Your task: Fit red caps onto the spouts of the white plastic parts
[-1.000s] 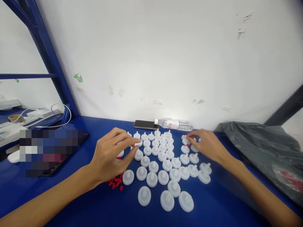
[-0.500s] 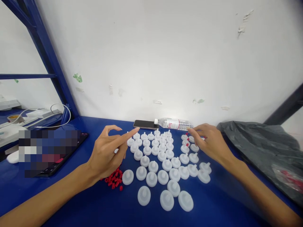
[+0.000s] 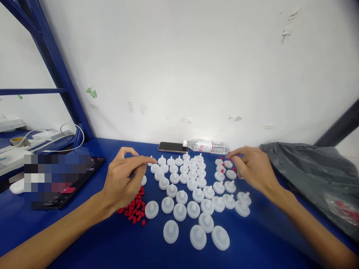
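My left hand [image 3: 123, 181] hovers above a heap of small red caps [image 3: 136, 209], its index finger stretched out and the other fingers bent. That fingertip is near the back left of many white round plastic discs with a nozzle [image 3: 183, 169]. I see nothing held in it. My right hand [image 3: 252, 168] is over the right-hand group, thumb and index finger slightly apart. Close to its fingertips stands a disc with a red cap [image 3: 228, 163] on its nozzle. Several discs beside it carry red caps too, such as one capped disc [image 3: 219, 176]. Fingers hide part of this group.
A dark phone [image 3: 173, 147] and a clear bottle [image 3: 207, 146] lie along the wall. On the left is a tablet [image 3: 75, 183], partly blurred out, with white cables [image 3: 83, 136]. A grey plastic bag [image 3: 297, 168] covers the right side of the blue table [image 3: 134, 250].
My left hand has drawn back left and lower, its index finger lower. My right hand has moved slightly right, uncovering more red-capped discs. The discs on the table stay put.
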`<state>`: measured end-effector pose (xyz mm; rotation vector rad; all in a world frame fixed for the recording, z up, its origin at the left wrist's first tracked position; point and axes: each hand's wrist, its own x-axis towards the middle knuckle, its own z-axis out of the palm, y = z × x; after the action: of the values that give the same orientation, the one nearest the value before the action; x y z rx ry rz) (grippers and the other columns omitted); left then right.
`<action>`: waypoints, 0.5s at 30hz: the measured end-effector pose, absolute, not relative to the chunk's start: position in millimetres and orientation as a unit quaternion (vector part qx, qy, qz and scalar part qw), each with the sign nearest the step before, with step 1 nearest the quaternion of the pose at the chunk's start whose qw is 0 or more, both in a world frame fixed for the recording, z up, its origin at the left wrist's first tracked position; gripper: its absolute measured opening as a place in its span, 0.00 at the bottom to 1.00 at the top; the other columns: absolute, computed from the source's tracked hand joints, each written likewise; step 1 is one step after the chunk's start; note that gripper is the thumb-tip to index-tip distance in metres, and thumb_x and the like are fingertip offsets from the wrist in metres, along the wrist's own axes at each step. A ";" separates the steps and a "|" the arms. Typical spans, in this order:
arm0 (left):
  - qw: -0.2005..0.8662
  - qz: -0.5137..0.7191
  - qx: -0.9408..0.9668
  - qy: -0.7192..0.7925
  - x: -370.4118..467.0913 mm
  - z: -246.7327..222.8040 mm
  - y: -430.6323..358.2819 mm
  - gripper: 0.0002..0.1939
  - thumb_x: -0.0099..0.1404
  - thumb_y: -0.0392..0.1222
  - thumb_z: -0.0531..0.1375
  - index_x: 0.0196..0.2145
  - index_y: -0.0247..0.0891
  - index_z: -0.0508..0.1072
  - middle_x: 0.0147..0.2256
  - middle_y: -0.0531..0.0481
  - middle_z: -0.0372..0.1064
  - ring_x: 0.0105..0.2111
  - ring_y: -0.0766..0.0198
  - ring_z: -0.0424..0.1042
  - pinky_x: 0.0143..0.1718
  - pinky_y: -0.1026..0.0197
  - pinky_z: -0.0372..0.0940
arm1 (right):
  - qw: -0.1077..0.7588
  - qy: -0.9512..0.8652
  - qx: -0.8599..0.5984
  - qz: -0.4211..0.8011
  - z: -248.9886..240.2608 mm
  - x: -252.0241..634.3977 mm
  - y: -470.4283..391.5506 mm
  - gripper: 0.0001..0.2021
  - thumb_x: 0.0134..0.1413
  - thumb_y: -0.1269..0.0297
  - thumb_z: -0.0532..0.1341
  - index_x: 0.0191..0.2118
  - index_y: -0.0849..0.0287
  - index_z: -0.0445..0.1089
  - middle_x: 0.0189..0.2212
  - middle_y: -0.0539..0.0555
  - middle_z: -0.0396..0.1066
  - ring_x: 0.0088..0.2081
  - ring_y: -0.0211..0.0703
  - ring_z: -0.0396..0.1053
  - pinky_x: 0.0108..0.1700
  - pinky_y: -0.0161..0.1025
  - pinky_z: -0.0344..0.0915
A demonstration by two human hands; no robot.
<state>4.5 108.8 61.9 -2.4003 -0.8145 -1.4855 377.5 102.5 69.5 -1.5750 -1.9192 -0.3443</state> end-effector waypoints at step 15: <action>-0.073 -0.476 -0.790 -0.381 -2.1 53.2 110.0 0.28 0.69 0.29 0.49 0.60 0.45 0.75 0.43 0.54 0.85 0.16 0.73 0.75 0.25 0.67 0.72 | 0.218 -0.771 -0.596 -0.055 93.8 397.1 97.2 0.22 0.71 0.47 0.52 0.35 0.49 0.81 0.31 0.50 0.82 0.32 0.49 0.78 0.36 0.44 0.69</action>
<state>-2.1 110.0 53.2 -2.6034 -1.2552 -1.5686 397.1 97.2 93.8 -1.6494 -2.1360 -0.1521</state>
